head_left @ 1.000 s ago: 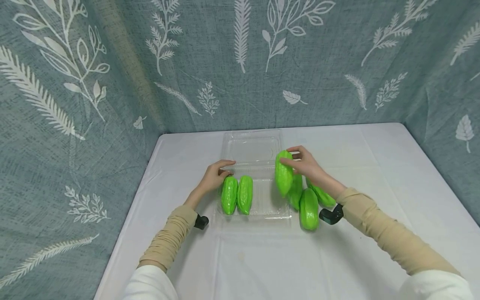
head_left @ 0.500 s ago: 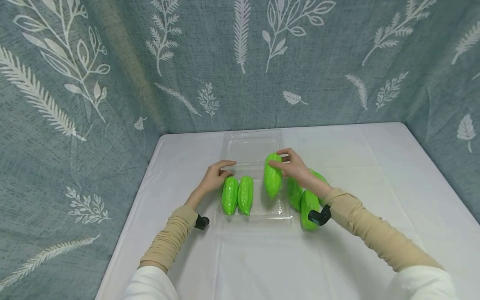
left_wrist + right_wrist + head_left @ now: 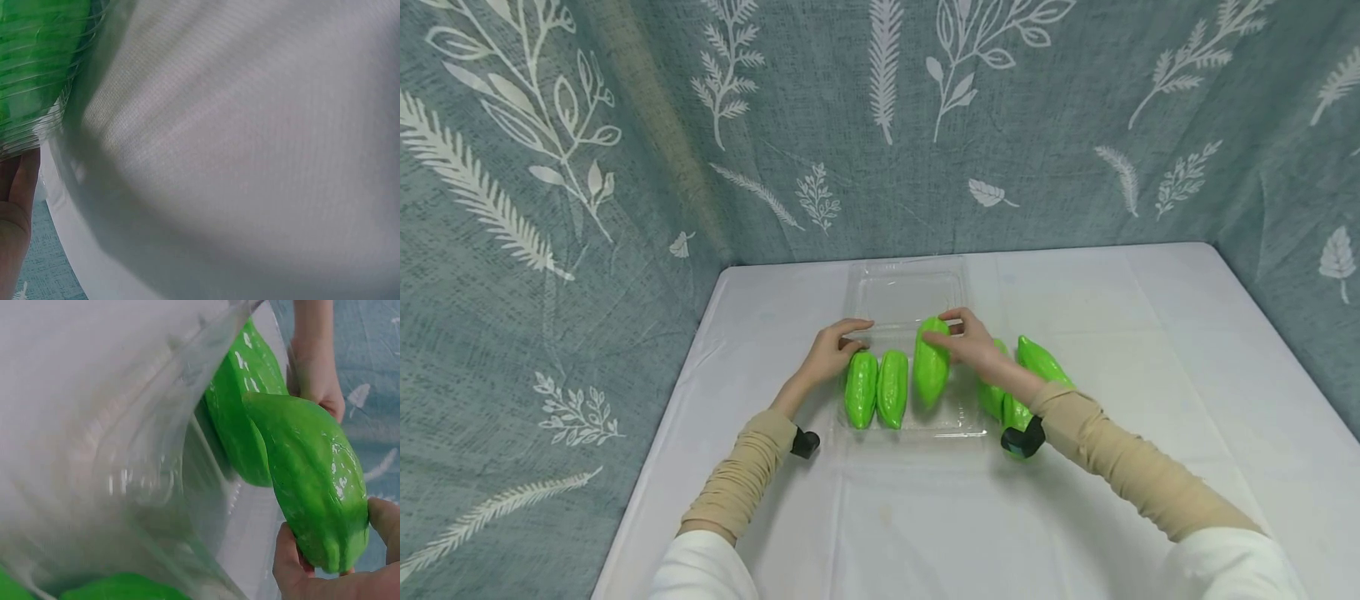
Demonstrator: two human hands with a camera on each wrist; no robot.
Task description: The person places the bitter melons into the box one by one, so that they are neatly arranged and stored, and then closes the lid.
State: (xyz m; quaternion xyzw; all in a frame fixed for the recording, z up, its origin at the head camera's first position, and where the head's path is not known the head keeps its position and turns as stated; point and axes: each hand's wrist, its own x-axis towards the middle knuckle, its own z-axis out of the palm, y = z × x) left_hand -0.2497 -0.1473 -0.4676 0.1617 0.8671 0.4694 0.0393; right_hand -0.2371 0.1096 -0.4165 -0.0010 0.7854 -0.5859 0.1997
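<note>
My right hand has carried this bitter melon leftward — fingers clamped round it — so a third hangs over the clamshell container, beside two inside; my left hand touches the rim, thumb and forefinger apart.

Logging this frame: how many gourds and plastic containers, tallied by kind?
Green gourds: 6 (2 in the container, 1 held by the right hand, 3 at the container's right)
Clear plastic container: 1
Total: 7

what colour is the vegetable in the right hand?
The held vegetable is bright green with glossy white highlights. Best seen in the right wrist view.
</note>
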